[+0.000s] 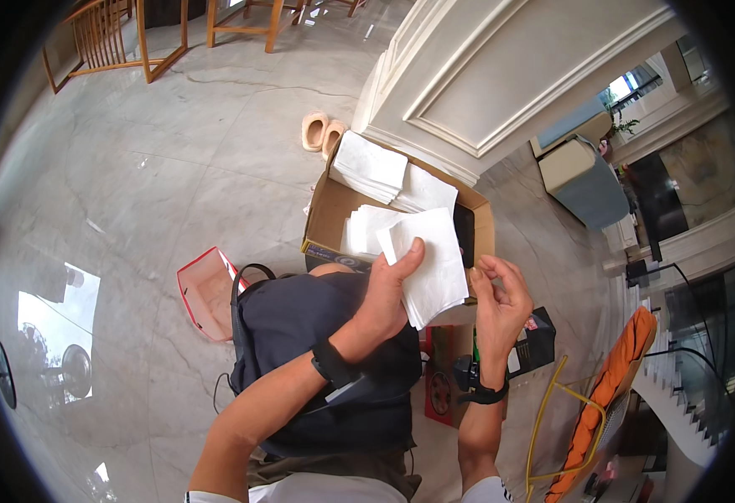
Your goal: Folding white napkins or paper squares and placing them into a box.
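Note:
My left hand (pixel 387 292) grips a small stack of white paper napkins (pixel 435 261), its thumb lying on top. Just right of the stack, my right hand (pixel 502 295) is raised with thumb and index fingertips close together; whether anything thin is between them cannot be told. Beyond both hands stands a shallow cardboard box (pixel 320 217). Inside it lie a white stack at the back left (pixel 370 165), more white sheets beside it (pixel 427 188), and another pile near the front (pixel 367 229), partly behind the held napkins. A black flat item (pixel 465 229) shows along the box's right part.
A dark bag (pixel 304 314) rests on my lap. Left of it, a red-edged open box (pixel 207 292) sits on the floor. Pale slippers (pixel 323 132) lie by the panelled wall (pixel 468 82). A black bag (pixel 537 342) and a yellow metal frame (pixel 534 434) are at the right.

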A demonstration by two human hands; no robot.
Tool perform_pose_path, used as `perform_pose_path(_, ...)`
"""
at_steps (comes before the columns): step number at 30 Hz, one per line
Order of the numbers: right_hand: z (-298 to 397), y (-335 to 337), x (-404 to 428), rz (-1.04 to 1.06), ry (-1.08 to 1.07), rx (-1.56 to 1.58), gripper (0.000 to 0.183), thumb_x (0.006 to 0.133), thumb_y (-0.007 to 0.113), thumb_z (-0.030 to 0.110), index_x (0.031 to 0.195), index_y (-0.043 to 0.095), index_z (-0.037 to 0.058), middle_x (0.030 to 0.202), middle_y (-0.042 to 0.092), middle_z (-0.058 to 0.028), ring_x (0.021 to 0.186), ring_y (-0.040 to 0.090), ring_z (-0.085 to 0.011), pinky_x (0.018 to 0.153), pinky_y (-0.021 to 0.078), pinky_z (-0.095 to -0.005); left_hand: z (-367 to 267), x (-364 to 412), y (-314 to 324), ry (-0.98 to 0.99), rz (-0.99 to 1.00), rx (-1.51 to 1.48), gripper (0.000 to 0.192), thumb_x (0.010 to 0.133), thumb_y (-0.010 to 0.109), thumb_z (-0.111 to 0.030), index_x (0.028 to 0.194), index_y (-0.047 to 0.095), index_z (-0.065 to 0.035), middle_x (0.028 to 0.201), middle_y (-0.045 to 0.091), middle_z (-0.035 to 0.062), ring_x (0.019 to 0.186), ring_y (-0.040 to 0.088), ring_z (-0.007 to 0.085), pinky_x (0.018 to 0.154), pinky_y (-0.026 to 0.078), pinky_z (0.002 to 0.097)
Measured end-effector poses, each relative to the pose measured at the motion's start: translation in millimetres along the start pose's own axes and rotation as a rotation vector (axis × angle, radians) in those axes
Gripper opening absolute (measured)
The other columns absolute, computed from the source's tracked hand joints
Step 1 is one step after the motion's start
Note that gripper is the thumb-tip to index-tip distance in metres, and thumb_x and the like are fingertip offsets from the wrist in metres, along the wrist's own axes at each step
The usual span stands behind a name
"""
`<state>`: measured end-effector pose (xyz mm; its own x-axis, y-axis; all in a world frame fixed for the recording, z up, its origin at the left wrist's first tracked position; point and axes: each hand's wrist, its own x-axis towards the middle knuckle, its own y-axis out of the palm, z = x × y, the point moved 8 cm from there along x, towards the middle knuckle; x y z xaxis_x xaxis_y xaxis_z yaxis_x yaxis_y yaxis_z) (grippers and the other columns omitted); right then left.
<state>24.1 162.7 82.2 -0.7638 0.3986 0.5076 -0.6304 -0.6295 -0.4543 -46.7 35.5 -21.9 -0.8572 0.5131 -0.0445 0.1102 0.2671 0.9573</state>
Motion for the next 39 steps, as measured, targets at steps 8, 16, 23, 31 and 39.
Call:
perform_pose_path(8,-6.8,7.3,-10.4,0.085,0.059,0.009,0.021,0.084,0.077,-0.004,0.104,0.073,-0.0041,0.094,0.07,-0.0072,0.079,0.067,-0.0139,0.068,0.0533,-0.0264,-4.7,5.5,1.7,0.014,0.081,-0.039,0.061,0.105,0.053,-0.049,0.141,0.049,-0.0001,0.13,0.065,0.0183,0.118,0.065,0.0291,0.102,0.053,0.0433)
perform_pose_path(16,21.4,1.5,-17.5,0.126,-0.132,-0.13,0.024,0.079,0.076,-0.009,0.102,0.074,-0.0034,0.098,0.069,-0.0093,0.082,0.067,-0.0175,0.066,0.0544,-0.0275,-11.8,3.1,7.4,-0.022,0.078,-0.158,0.068,0.104,0.047,-0.058,0.143,0.047,-0.0022,0.135,0.062,0.0196,0.124,0.062,0.0314,0.107,0.051,0.0465)
perform_pose_path(23,-5.8,7.3,-23.1,0.162,0.101,0.133,0.033,0.078,0.072,-0.014,0.109,0.074,-0.0017,0.11,0.063,-0.0065,0.089,0.06,-0.0119,0.066,0.0547,-0.0237,-8.2,2.6,12.1,-0.057,0.099,-0.158,0.068,0.105,0.045,-0.057,0.145,0.046,-0.0023,0.138,0.061,0.0201,0.125,0.062,0.0309,0.107,0.051,0.0469)
perform_pose_path(31,-8.6,9.8,-24.7,0.15,0.111,0.147,0.033,0.08,0.069,-0.015,0.108,0.076,0.0007,0.11,0.062,-0.0057,0.089,0.061,-0.0109,0.067,0.0533,-0.023,-4.0,1.2,9.1,-0.065,0.067,-0.142,0.058,0.109,0.045,-0.047,0.141,0.049,0.001,0.128,0.065,0.0171,0.113,0.068,0.0275,0.099,0.055,0.0422)
perform_pose_path(39,12.4,13.4,-27.6,0.107,-0.177,-0.142,0.029,0.072,0.07,-0.013,0.096,0.079,0.0016,0.102,0.064,-0.0095,0.088,0.063,-0.0222,0.075,0.0524,-0.0326,-2.5,5.4,3.3,-0.041,0.086,-0.041,0.064,0.105,0.05,-0.052,0.143,0.048,-0.0007,0.132,0.064,0.0169,0.12,0.064,0.0279,0.105,0.051,0.0414)
